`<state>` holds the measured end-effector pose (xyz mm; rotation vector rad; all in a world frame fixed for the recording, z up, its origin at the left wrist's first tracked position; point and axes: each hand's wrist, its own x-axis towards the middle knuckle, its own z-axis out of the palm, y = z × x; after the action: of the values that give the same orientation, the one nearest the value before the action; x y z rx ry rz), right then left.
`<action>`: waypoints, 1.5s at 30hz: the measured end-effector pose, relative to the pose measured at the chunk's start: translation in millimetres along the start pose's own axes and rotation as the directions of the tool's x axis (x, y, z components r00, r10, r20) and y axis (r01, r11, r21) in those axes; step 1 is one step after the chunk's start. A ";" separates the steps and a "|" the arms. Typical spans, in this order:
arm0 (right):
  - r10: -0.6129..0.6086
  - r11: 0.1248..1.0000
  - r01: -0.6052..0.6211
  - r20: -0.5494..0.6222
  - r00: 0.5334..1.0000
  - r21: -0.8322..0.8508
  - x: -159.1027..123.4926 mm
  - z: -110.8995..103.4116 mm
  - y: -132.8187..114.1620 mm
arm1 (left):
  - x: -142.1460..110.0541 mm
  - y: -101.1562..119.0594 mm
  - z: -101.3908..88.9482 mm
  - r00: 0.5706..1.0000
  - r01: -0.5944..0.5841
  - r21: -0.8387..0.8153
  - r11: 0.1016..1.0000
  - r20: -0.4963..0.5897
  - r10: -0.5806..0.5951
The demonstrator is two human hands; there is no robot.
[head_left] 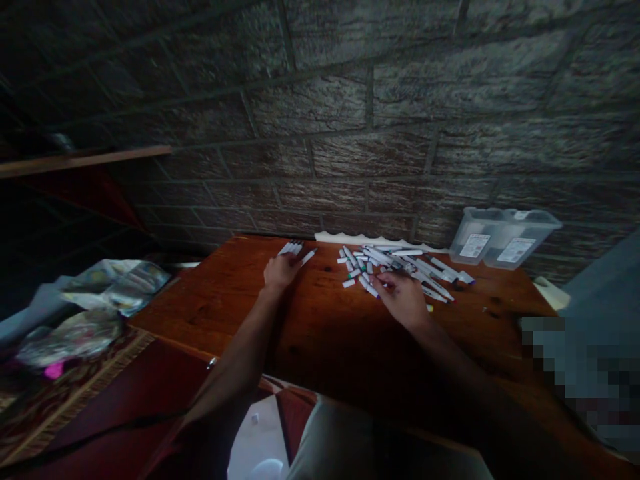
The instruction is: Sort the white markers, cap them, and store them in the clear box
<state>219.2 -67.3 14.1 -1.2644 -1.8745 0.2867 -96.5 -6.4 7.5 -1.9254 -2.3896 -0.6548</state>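
Note:
On a reddish wooden table (330, 333) by a brick wall lies a heap of white marker pens (400, 263) with coloured caps. My right hand (403, 297) rests at the near edge of the heap, its fingers curled around one pen (371, 289). Further left, my left hand (281, 272) lies on the table with its fingers closed over a small bundle of white pens (295, 250) that stick out toward the wall.
Two clear plastic boxes (503, 237) with labels stand at the table's back right. A white wavy holder strip (370, 238) lies along the wall behind the heap. Crumpled plastic bags (95, 300) sit on a patterned cloth at the left.

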 end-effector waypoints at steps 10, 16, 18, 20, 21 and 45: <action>0.003 1.000 -0.003 0.013 1.000 0.007 -0.1 -2.0 -1.3 | -0.4 -2.9 4.0 1.000 0.005 0.047 0.999 -0.020 -0.004; -0.020 1.000 0.019 0.020 1.000 0.005 -0.7 0.5 0.8 | 1.7 5.3 9.3 0.992 -0.016 0.160 0.987 -0.122 0.036; -0.012 1.000 0.011 0.025 1.000 0.012 -1.0 0.0 0.5 | 1.5 6.7 10.1 0.986 -0.047 0.195 0.980 -0.148 0.077; -0.004 1.000 0.004 0.019 1.000 0.011 -1.1 -0.5 0.5 | 1.1 6.5 10.3 0.982 -0.055 0.213 0.976 -0.166 0.091; -0.003 1.000 0.003 0.017 1.000 0.010 -1.2 -0.5 0.7 | 1.0 6.0 10.4 0.982 -0.048 0.217 0.975 -0.167 0.086; -0.025 1.000 0.025 -0.006 1.000 0.015 -1.6 3.4 5.8 | 11.3 -14.6 16.8 0.974 0.213 0.032 0.977 -0.082 -0.209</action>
<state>220.8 -65.1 7.8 -1.2297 -1.8783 0.2837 -108.7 7.2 -9.4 -1.6126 -2.5588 -0.6696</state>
